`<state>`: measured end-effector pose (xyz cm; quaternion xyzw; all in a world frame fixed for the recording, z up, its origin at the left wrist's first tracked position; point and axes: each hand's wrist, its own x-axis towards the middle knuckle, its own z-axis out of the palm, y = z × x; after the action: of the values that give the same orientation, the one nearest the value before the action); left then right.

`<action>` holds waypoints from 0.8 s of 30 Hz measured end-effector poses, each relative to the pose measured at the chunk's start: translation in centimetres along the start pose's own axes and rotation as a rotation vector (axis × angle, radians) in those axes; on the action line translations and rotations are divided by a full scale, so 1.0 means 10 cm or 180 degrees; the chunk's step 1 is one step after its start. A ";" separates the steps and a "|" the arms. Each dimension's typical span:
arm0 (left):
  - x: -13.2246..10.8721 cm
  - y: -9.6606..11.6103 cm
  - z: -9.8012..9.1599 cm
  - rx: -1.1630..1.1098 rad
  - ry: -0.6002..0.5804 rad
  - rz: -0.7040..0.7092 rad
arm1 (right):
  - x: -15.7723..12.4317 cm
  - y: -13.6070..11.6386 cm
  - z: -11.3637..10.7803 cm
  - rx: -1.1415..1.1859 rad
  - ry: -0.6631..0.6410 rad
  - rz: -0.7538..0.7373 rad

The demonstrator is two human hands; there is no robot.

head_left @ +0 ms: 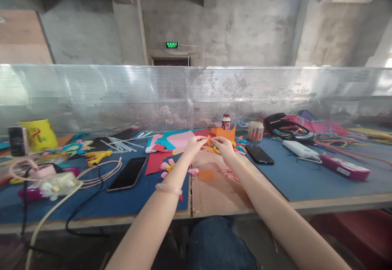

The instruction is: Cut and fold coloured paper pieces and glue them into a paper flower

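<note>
Left hand [195, 144] and right hand [223, 145] pinch small orange paper [209, 141] between them, fingers [202, 138] nearly closed on it, over desk [219, 196], near the paper flower [168, 166].

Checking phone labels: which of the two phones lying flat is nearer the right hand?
The black phone just right of the right hand, between it and the white device. The other phone lies farther left, near the yellow tool.

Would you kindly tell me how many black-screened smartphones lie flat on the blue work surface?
2: one black-screened smartphone lies left of the left hand, the other phone right of the right hand. More may be hidden under other things.
</note>
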<state>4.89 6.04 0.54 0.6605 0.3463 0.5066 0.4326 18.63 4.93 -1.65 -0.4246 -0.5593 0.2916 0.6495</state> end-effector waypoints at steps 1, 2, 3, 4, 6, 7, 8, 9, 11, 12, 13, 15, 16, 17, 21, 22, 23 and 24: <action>0.00 0.00 0.00 -0.0014 -0.0011 -0.0019 | 0.00 0.00 0.00 0.0024 -0.0002 0.0015; 0.00 0.00 0.00 -0.0030 -0.0024 -0.0034 | 0.01 0.01 0.00 0.0048 -0.0002 0.0025; 0.00 -0.01 0.00 -0.0050 -0.0041 -0.0044 | 0.01 0.01 0.00 0.0073 -0.0002 0.0031; 0.00 -0.01 -0.01 -0.0075 -0.0062 -0.0045 | 0.01 0.01 0.00 0.0099 -0.0006 0.0035; 0.01 -0.02 -0.01 -0.0129 -0.0106 -0.0031 | 0.01 0.02 0.00 0.0157 -0.0032 0.0035; 0.01 -0.03 -0.02 -0.0154 -0.0125 -0.0022 | 0.01 0.02 0.00 0.0189 -0.0057 0.0032; 0.01 -0.03 -0.02 -0.0175 -0.0144 -0.0015 | 0.01 0.02 0.00 0.0223 -0.0083 0.0027; 0.01 -0.03 -0.03 -0.0194 -0.0160 -0.0013 | 0.02 0.03 0.00 0.0260 -0.0108 0.0021; 0.01 -0.03 -0.04 -0.0227 -0.0182 -0.0024 | 0.03 0.05 0.01 0.0337 -0.0153 0.0009; 0.01 -0.04 -0.04 -0.0243 -0.0189 -0.0030 | 0.03 0.06 0.01 0.0376 -0.0169 0.0004; 0.02 -0.04 -0.04 -0.0261 -0.0195 -0.0035 | 0.04 0.07 0.01 0.0412 -0.0181 -0.0003; 0.03 -0.04 -0.04 -0.0297 -0.0205 -0.0038 | 0.04 0.08 0.01 0.0469 -0.0185 -0.0019; 0.03 -0.05 -0.04 -0.0312 -0.0211 -0.0040 | 0.04 0.08 0.01 0.0486 -0.0178 -0.0028; 0.04 -0.05 -0.04 -0.0324 -0.0215 -0.0046 | 0.04 0.08 0.01 0.0496 -0.0168 -0.0037; 0.05 -0.06 -0.04 -0.0343 -0.0246 -0.0107 | 0.03 0.06 0.00 0.0491 -0.0155 -0.0053; 0.05 -0.06 -0.05 -0.0349 -0.0261 -0.0119 | 0.04 0.06 0.00 0.0484 -0.0154 -0.0051; 0.05 -0.06 -0.05 -0.0355 -0.0281 -0.0126 | 0.04 0.06 0.00 0.0474 -0.0149 -0.0047; 0.04 -0.06 -0.05 -0.0359 -0.0300 -0.0129 | 0.04 0.07 0.00 0.0459 -0.0140 -0.0044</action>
<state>4.54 6.77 0.22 0.6510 0.3098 0.4848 0.4952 18.76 5.61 -2.04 -0.3664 -0.5539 0.3359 0.6679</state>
